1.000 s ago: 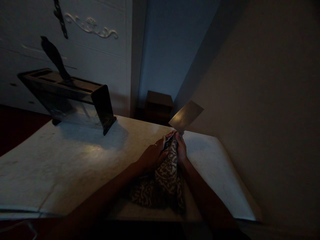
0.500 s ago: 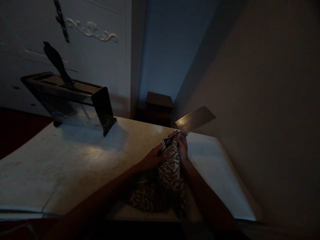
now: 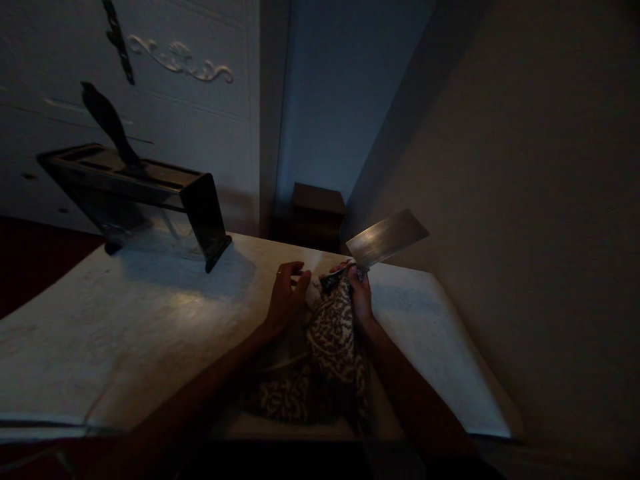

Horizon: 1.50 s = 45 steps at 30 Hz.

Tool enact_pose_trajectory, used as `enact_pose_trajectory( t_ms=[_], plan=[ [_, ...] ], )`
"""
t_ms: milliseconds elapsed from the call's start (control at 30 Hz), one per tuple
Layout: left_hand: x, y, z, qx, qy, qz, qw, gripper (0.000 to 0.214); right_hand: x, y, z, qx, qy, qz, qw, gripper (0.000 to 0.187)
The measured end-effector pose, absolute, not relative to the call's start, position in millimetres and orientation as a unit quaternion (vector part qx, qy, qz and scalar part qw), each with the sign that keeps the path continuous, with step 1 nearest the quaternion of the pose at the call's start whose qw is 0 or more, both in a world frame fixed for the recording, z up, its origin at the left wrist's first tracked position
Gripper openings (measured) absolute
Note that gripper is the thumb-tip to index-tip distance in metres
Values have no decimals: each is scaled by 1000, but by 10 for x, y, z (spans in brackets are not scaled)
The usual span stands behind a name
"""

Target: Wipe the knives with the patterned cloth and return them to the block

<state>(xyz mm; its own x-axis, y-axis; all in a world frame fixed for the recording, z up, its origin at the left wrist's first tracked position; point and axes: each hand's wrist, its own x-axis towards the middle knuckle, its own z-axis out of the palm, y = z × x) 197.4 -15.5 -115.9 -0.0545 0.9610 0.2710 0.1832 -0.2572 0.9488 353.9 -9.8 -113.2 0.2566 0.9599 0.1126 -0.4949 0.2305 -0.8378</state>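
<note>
My right hand (image 3: pixel 361 293) is closed round the handle of a cleaver (image 3: pixel 387 237), whose broad steel blade points up and to the right above the table. A patterned black-and-white cloth (image 3: pixel 333 340) drapes from the handle down over my forearms to the table's near edge. My left hand (image 3: pixel 286 299) hovers just left of the cloth with its fingers spread apart, holding nothing; a ring shows on one finger.
A dark knife block (image 3: pixel 145 193) stands at the table's (image 3: pixel 125 333) back left with one black knife handle (image 3: pixel 107 123) sticking up from it. Behind are a white panelled door (image 3: pixel 190 100), a small brown cabinet (image 3: pixel 317 210) and a plain wall on the right.
My left hand has let go of the cloth and drawn back to the left with fingers spread. The cleaver blade has tipped from upright toward the right. The right hand stays on the handle.
</note>
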Motion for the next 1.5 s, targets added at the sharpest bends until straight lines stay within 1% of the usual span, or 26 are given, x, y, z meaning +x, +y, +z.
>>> enact_pose_trajectory(
  t_ms=[67, 100, 200, 333, 467, 533, 600, 700, 767, 867, 933, 1067, 1200, 1367, 1500],
  plan=[
    [1960, -186, -1123, 639, 449, 550, 297, 35, 3522, -126, -1122, -356, -340, 522, 696, 34],
    [1966, -202, -1122, 667, 427, 540, 286, 33, 3514, -138, -1124, -356, -345, 528, 689, 33],
    [2012, -229, -1198, 727, 398, 475, 297, 25, 3494, -167, -1138, -349, -355, 545, 675, 32],
    [2057, -224, -1340, 753, 416, 406, 310, 31, 3472, -197, -1143, -358, -360, 552, 662, 30],
    [2048, -225, -1357, 761, 420, 375, 323, 33, 3451, -241, -1143, -366, -367, 565, 642, 28],
    [2036, -227, -1341, 758, 424, 365, 335, 39, 3436, -264, -1159, -370, -376, 573, 627, 27],
    [2020, -227, -1327, 755, 424, 356, 352, 50, 3421, -281, -1185, -381, -388, 574, 612, 27],
    [1993, -224, -1297, 748, 415, 352, 380, 67, 3410, -285, -1215, -410, -410, 566, 586, 33],
    [1981, -229, -1263, 741, 427, 339, 392, 72, 3410, -281, -1213, -420, -430, 563, 567, 36],
    [1985, -248, -1214, 733, 469, 303, 387, 68, 3411, -282, -1186, -408, -462, 562, 551, 33],
    [1996, -259, -1198, 731, 488, 295, 375, 62, 3410, -286, -1170, -397, -464, 564, 556, 30],
    [2000, -244, -1186, 733, 496, 304, 352, 48, 3408, -274, -1180, -400, -422, 575, 575, 27],
    [1967, -207, -1132, 753, 536, 247, 292, 32, 3411, -228, -1232, -422, -375, 596, 571, 28],
    [1943, -222, -1084, 798, 553, 171, 168, 33, 3410, -199, -1244, -445, -333, 599, 576, 32],
    [1924, -240, -1078, 817, 538, 161, 128, 32, 3405, -203, -1208, -443, -314, 600, 587, 33]
  ],
)
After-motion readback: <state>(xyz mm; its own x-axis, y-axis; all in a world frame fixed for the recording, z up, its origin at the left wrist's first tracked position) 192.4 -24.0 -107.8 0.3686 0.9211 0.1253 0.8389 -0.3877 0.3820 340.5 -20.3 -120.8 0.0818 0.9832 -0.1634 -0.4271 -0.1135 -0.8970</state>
